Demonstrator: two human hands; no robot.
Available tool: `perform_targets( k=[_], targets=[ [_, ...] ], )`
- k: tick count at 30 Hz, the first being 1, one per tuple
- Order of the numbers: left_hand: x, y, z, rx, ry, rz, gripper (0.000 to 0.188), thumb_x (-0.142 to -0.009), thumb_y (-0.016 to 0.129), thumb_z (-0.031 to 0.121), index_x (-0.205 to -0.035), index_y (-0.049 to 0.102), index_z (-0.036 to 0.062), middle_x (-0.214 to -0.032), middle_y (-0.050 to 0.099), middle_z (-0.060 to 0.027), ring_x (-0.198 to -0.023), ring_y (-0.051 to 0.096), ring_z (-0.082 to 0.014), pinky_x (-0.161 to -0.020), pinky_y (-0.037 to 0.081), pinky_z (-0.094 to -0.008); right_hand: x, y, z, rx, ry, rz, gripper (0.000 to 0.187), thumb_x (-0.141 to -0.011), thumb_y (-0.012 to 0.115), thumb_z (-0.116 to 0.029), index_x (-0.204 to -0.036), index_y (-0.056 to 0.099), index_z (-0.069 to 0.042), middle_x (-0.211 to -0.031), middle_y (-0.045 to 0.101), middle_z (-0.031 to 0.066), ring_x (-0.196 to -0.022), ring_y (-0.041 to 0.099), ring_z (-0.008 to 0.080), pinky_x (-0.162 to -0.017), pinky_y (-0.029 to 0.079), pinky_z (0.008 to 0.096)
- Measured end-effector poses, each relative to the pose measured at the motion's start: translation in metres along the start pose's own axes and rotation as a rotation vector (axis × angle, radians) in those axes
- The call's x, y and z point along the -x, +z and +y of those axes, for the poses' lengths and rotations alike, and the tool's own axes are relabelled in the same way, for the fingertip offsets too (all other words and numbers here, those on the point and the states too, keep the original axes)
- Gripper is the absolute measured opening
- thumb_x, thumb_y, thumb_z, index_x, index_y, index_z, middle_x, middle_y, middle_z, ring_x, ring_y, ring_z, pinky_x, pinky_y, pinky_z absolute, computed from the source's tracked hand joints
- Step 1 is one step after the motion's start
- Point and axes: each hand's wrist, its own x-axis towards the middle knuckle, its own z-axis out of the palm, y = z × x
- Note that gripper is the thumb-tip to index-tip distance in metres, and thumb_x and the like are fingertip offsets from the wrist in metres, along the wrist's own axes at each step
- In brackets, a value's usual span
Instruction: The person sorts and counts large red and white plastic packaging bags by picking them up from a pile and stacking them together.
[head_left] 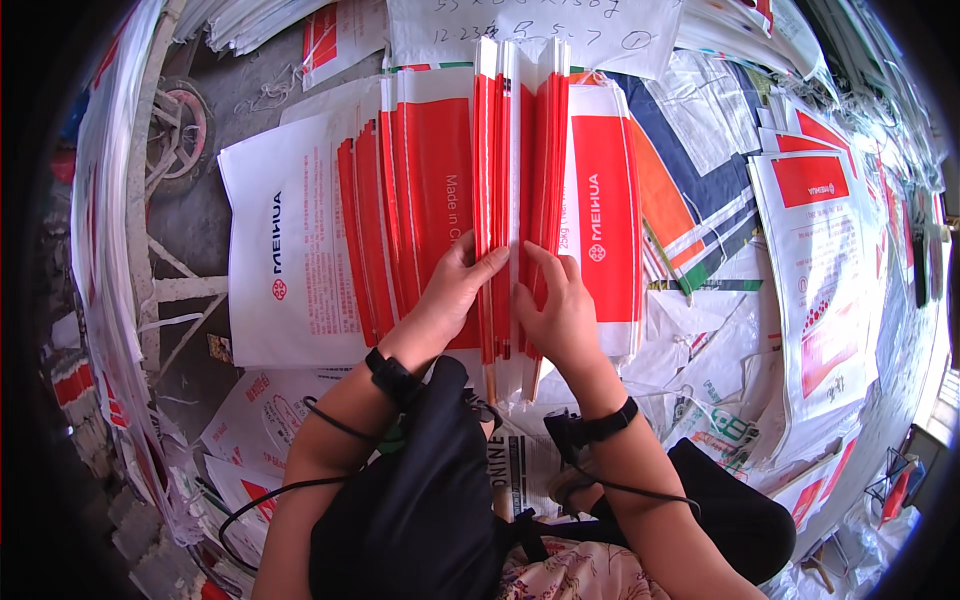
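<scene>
A stack of red-and-white printed sacks (420, 180) lies before me, its sheets fanned out to the left and parted by a narrow upright gap in the middle. My left hand (462, 285) grips the bunched sack edges left of this gap, the thumb laid across them. Across the gap, my right hand (560, 305) curls its fingers around the bunched edges on the right side. More of the printed sack face (605, 220) spreads out beyond that hand. Some fingertips on both sides are hidden among the layers. Each wrist wears a black band with a cable.
At the right lies another pile of white-and-red sacks (815, 260), beside a blue, orange and green sheet (690, 190). Tall stacked sacks (105, 230) border the left side, near a metal frame with a wheel (180, 135). A white sheet with handwriting (440, 30) lies at the far side.
</scene>
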Motion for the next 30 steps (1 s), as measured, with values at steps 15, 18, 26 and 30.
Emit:
perform_targets(
  k=[15, 18, 26, 30],
  targets=[
    [0.000, -0.004, -0.001, 0.012, -0.057, -0.004, 0.043, -0.097, 0.071, 0.023, -0.132, 0.056, 0.0035, -0.123, 0.065, -0.0062, -0.116, 0.060, -0.0138, -0.103, 0.045, -0.0313, 0.003, -0.004, 0.003, -0.053, 0.046, 0.071, 0.067, -0.080, 0.055, 0.002, -0.145, 0.051, -0.012, -0.102, 0.059, 0.0193, -0.086, 0.067, 0.0358, -0.073, 0.057, 0.0437],
    [-0.001, -0.001, -0.003, -0.005, -0.012, 0.020, 0.045, -0.096, 0.072, 0.027, -0.131, 0.057, 0.0033, -0.119, 0.067, -0.0071, -0.110, 0.063, -0.0131, -0.098, 0.050, -0.0302, 0.003, -0.005, 0.004, 0.023, 0.030, -0.040, 0.057, -0.083, 0.060, -0.003, -0.140, 0.056, -0.011, -0.103, 0.059, 0.0193, -0.086, 0.067, 0.0358, -0.073, 0.057, 0.0435],
    [-0.001, 0.000, -0.007, -0.004, 0.005, 0.005, 0.044, -0.097, 0.071, 0.028, -0.130, 0.057, 0.0025, -0.120, 0.067, -0.0078, -0.110, 0.063, -0.0129, -0.099, 0.049, -0.0305, -0.001, -0.004, -0.004, 0.038, -0.014, 0.008, 0.047, -0.083, 0.073, -0.016, -0.127, 0.060, -0.006, -0.107, 0.060, 0.0203, -0.087, 0.067, 0.0368, -0.075, 0.057, 0.0436],
    [-0.001, 0.002, -0.007, 0.035, -0.012, 0.031, 0.043, -0.097, 0.071, 0.027, -0.130, 0.057, 0.0027, -0.120, 0.067, -0.0071, -0.110, 0.062, -0.0128, -0.099, 0.049, -0.0304, 0.000, -0.002, 0.001, 0.043, -0.001, 0.032, 0.052, -0.082, 0.070, -0.012, -0.132, 0.058, -0.008, -0.105, 0.060, 0.0198, -0.085, 0.067, 0.0364, -0.073, 0.057, 0.0436]
  ],
)
